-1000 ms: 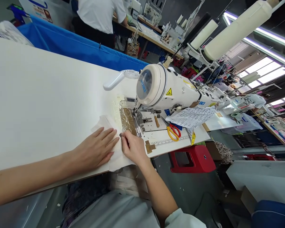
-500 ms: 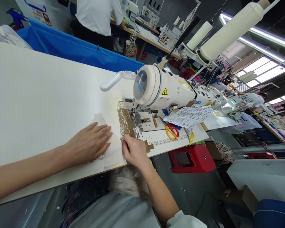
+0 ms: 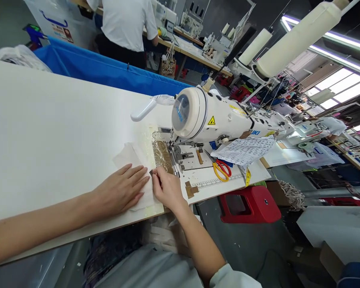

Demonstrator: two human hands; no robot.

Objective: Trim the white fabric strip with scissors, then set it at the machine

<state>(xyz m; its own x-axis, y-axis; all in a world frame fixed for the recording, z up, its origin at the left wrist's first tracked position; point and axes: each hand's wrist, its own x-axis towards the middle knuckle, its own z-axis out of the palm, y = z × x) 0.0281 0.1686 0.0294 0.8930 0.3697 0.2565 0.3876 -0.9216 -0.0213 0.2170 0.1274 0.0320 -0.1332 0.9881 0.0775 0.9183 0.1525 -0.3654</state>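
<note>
A thin piece of white fabric (image 3: pixel 148 196) lies on the white sewing table, left of the sewing machine (image 3: pixel 216 110). My left hand (image 3: pixel 120 190) rests flat on the fabric with its fingers stretched out. Beside it, at the fabric's right edge, my right hand (image 3: pixel 167 188) is closed in a pinch. A small dark tip (image 3: pixel 151 172) sticks out from its thumb and forefinger; the rest of that thing is hidden in the hand. Shiny brown tape (image 3: pixel 162 155) covers the table just beyond the right hand, by the needle area.
Red-and-yellow-handled scissors (image 3: pixel 222 169) and a printed sheet (image 3: pixel 244 150) lie right of the needle. A ruler strip (image 3: pixel 217 182) runs along the front edge. Below stands a red stool (image 3: pixel 252 204). A blue cloth bin (image 3: pixel 108 72) borders the far side; a person (image 3: pixel 124 26) sits beyond.
The view has shifted slightly. My left hand has slid a little toward the right hand, over the fabric. The right hand stays pinched at the fabric's edge.
</note>
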